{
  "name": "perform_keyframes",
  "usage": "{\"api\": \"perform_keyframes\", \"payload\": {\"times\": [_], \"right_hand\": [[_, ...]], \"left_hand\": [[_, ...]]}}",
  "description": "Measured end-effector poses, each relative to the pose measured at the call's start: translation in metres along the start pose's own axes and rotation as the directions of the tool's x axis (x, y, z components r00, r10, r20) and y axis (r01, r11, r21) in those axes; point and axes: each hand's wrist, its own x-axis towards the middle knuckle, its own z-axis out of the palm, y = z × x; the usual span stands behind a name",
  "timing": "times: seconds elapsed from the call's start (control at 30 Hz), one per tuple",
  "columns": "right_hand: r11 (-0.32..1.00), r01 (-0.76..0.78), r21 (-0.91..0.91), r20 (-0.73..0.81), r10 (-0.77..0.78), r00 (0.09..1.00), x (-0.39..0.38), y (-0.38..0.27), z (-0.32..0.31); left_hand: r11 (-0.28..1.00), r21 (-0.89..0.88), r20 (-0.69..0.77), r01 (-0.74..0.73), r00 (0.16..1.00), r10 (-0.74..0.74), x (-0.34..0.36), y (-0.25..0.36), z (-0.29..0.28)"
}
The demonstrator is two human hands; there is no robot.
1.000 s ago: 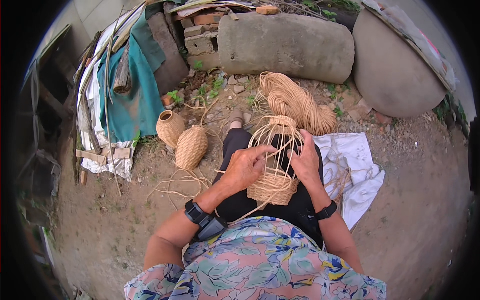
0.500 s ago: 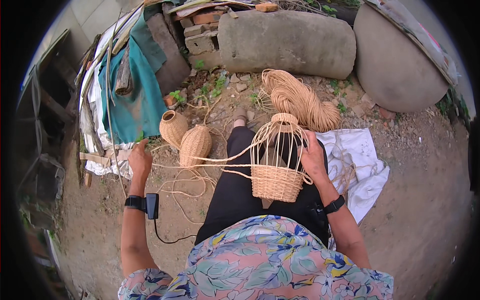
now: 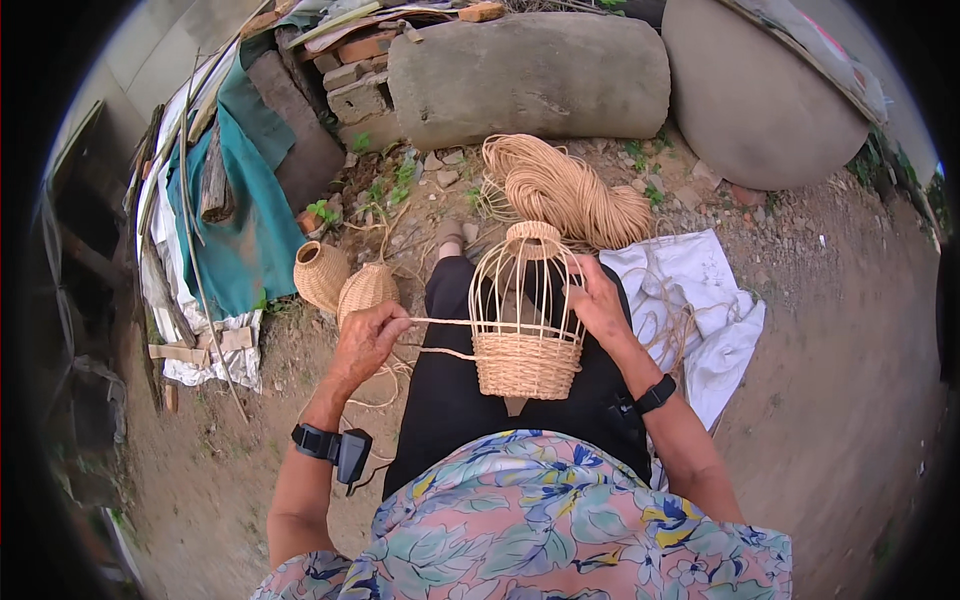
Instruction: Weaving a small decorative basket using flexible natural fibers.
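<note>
A half-woven basket (image 3: 527, 366) sits upright on my lap, between my thighs. Its lower part is a tight weave, bare ribs rise above that, and a narrow woven ring closes the top. My right hand (image 3: 600, 303) grips the ribs on the right side, some fingers hidden among them. Left of the basket, my left hand (image 3: 372, 335) is closed on a tan cord (image 3: 440, 321) that runs taut to the ribs just above the weave. A second strand passes below it to the weave's left edge. Two small woven vases (image 3: 322, 276) lie on the ground beyond my left hand.
A thick hank of tan cord (image 3: 570, 195) lies on the dirt beyond the basket. A white sack (image 3: 690, 300) with loose strands spreads to the right. Further back are a stone cylinder (image 3: 530, 80), a round slab (image 3: 765, 100), bricks and a teal cloth (image 3: 240, 200).
My left hand has come in from the far left toward the basket and now pinches the cord close to it. The right hand stays on the ribs. The whole view has shifted slightly.
</note>
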Motion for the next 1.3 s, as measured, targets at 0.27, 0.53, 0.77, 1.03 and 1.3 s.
{"api": "perform_keyframes", "payload": {"times": [0.27, 0.53, 0.77, 1.03, 1.3], "right_hand": [[0.999, -0.029, 0.014, 0.012, 0.029, 1.0, -0.005, -0.002, -0.003], [0.989, 0.077, -0.129, -0.083, -0.088, 0.993, -0.014, -0.011, 0.005], [0.992, 0.066, -0.111, -0.09, -0.076, 0.993, -0.015, -0.005, -0.001], [0.989, 0.105, -0.106, -0.111, -0.116, 0.987, -0.017, 0.0, 0.002], [0.998, 0.062, 0.023, -0.192, -0.057, 0.98, -0.014, -0.005, 0.0]], "left_hand": [[0.984, -0.142, 0.229, 0.109, 0.971, -0.074, -0.036, -0.016, -0.013], [0.949, 0.281, -0.148, -0.144, 0.97, 0.192, 0.002, -0.009, -0.014], [0.998, 0.063, -0.041, -0.032, 0.999, 0.035, 0.007, 0.038, 0.029], [0.487, -0.734, 0.211, 0.473, 0.841, -0.498, 0.019, 0.018, 0.073], [0.635, -0.747, 0.05, 0.196, 0.969, -0.24, 0.047, 0.021, 0.078]]}}
